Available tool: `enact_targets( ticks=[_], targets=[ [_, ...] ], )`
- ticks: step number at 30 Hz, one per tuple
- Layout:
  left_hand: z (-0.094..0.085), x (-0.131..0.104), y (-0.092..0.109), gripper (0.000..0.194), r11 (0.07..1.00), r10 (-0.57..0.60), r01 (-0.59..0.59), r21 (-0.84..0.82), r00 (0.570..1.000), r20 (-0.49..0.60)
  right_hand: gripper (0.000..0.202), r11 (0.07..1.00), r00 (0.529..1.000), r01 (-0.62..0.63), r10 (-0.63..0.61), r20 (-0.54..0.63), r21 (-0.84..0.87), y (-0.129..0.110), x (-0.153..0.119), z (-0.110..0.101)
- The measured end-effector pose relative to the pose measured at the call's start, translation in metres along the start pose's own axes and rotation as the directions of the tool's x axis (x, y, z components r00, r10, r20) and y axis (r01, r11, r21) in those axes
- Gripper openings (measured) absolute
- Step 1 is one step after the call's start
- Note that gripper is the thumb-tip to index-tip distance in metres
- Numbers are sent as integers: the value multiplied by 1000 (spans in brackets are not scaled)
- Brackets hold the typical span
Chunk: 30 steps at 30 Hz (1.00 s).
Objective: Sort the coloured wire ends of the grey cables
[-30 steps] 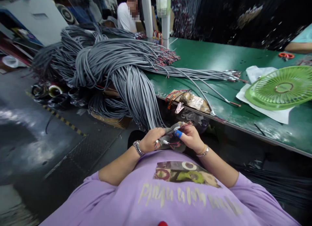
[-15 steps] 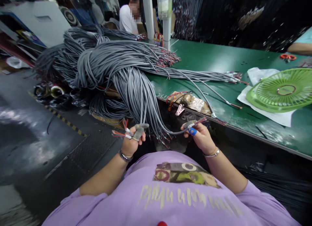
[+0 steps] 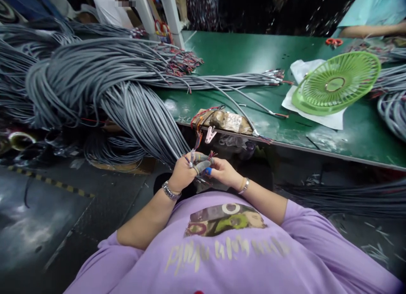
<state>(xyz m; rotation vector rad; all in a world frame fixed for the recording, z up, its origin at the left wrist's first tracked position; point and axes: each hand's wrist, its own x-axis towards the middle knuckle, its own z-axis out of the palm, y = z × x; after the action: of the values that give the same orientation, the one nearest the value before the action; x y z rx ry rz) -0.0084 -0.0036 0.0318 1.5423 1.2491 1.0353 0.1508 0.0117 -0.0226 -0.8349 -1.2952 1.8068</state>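
My left hand (image 3: pixel 185 172), with grey covers on its fingers, is closed around the ends of grey cables (image 3: pixel 149 121). My right hand (image 3: pixel 226 174), with blue tape on the thumb, meets it in front of my body. Its fingers are pinched on a cable end whose thin coloured wires (image 3: pixel 212 154) stick up between the hands. The covered fingertips hide most of what is gripped. The grey cables run down over the bench edge from a large bundle to my hands.
A green workbench (image 3: pixel 244 53) carries more cables, a green fan (image 3: pixel 336 85) on white paper and orange-handled scissors (image 3: pixel 334 42). A pink clip (image 3: pixel 210 134) and a taped block (image 3: pixel 231 121) sit at its front edge. Co-workers' arms (image 3: pixel 371 31) show across the bench.
My hands were apart, each with cable ends; now they have come together in front of my body. The view has shifted right, and the bench things appear further left.
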Motion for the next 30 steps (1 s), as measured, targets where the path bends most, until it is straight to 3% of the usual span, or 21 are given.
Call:
enact_targets(
  ticks=[6,12,17,24,30],
  targets=[
    [1,1,-15,21,997,-75,75,-25,997,-4,32,998,999,-50,50,5,-23,0,0,-4],
    [-1,0,-24,27,973,-182,174,-152,983,-37,29,996,974,51,-66,-216,-75,-12,0,-9],
    [0,2,-15,27,972,-193,205,-116,975,113,32,996,983,76,-84,-163,-54,-19,7,-8],
    [-2,1,-4,23,976,-188,202,-82,971,149,32,992,996,38,-48,-82,-117,-32,18,-2],
    [-9,-5,-21,25,950,-228,239,-201,971,76,40,997,955,29,-6,-297,72,-26,11,8]
  ],
)
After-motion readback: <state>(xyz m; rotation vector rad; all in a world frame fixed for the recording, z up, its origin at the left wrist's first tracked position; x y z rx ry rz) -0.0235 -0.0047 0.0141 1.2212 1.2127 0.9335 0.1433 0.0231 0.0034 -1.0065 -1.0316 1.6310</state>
